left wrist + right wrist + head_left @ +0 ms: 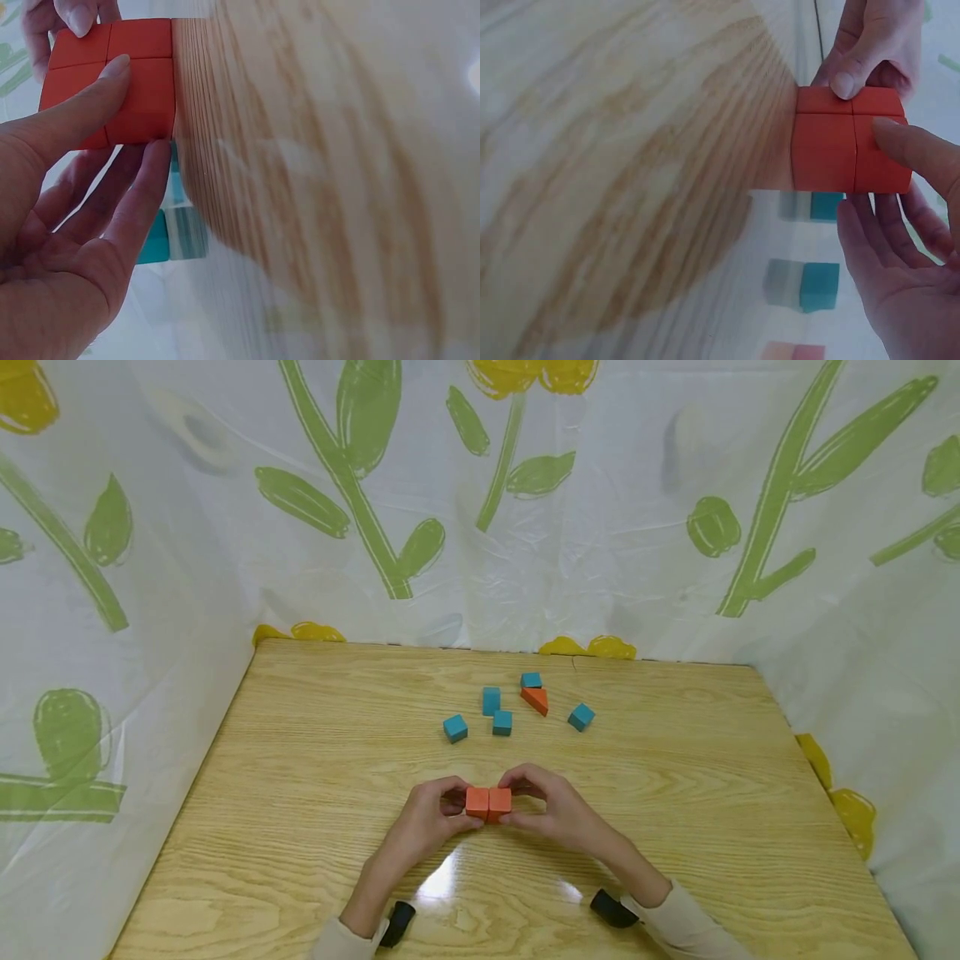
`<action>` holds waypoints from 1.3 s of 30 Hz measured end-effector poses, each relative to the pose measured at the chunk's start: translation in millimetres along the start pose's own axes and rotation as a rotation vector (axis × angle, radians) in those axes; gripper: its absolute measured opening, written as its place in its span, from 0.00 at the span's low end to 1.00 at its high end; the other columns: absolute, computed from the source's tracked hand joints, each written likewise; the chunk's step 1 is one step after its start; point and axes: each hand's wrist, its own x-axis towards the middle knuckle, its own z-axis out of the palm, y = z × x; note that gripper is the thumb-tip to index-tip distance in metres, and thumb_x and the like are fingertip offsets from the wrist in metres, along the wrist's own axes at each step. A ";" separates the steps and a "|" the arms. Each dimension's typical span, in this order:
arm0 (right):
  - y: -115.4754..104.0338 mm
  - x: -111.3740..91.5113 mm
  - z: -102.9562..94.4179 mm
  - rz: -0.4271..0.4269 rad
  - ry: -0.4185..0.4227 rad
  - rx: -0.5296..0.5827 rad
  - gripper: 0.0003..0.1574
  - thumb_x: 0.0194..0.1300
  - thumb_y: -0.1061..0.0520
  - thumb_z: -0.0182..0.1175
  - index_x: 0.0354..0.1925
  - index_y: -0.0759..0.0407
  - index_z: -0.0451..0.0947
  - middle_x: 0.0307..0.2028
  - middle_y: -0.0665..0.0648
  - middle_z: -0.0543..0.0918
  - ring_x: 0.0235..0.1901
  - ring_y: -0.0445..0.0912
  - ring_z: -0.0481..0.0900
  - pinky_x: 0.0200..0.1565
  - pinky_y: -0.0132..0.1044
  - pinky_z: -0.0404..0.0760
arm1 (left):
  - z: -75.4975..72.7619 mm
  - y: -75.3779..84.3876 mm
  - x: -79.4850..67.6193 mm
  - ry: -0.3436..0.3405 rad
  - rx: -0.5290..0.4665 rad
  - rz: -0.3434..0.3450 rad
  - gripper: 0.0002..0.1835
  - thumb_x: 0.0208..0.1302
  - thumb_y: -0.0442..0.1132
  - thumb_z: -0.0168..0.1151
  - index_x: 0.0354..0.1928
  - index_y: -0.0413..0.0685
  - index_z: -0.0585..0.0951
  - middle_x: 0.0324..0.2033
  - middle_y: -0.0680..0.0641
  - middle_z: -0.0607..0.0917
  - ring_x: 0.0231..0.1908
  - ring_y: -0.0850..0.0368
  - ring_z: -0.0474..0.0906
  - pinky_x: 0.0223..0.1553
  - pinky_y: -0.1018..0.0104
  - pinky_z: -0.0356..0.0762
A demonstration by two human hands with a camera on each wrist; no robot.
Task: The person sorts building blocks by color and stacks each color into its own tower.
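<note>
Several red cube blocks (477,801) stand pressed together on the wooden table, two wide and two layers high, as both wrist views show. My left hand (423,820) pinches the left side of this stack, with the thumb on the near face and fingers behind. From the other side my right hand (561,812) pinches the right blocks (500,802) the same way. In the left wrist view the left thumb lies across the red faces (146,90). The far faces of the stack are hidden.
Beyond the hands lie several blue cubes, among them one at the left (455,728) and one at the right (581,717). An orange-red triangular block (536,700) touches or nearly touches the rearmost blue cube (531,680). A flower-printed white curtain (480,585) encloses the table (300,760).
</note>
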 end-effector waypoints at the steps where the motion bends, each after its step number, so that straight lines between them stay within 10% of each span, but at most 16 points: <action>1: 0.1 0.1 -0.2 0.001 -0.003 -0.010 0.24 0.62 0.62 0.74 0.54 0.59 0.77 0.49 0.55 0.83 0.52 0.49 0.83 0.57 0.48 0.82 | -0.1 -0.1 -0.1 0.001 0.002 0.001 0.15 0.57 0.25 0.75 0.46 0.36 0.84 0.45 0.39 0.86 0.45 0.45 0.86 0.47 0.60 0.86; 39: 18.3 60.1 -70.6 0.022 0.243 -0.272 0.15 0.70 0.60 0.67 0.51 0.69 0.80 0.47 0.67 0.85 0.46 0.56 0.83 0.52 0.56 0.82 | 0.0 -2.7 0.5 -0.001 0.028 -0.001 0.15 0.57 0.26 0.76 0.46 0.35 0.84 0.44 0.39 0.87 0.44 0.46 0.86 0.45 0.65 0.85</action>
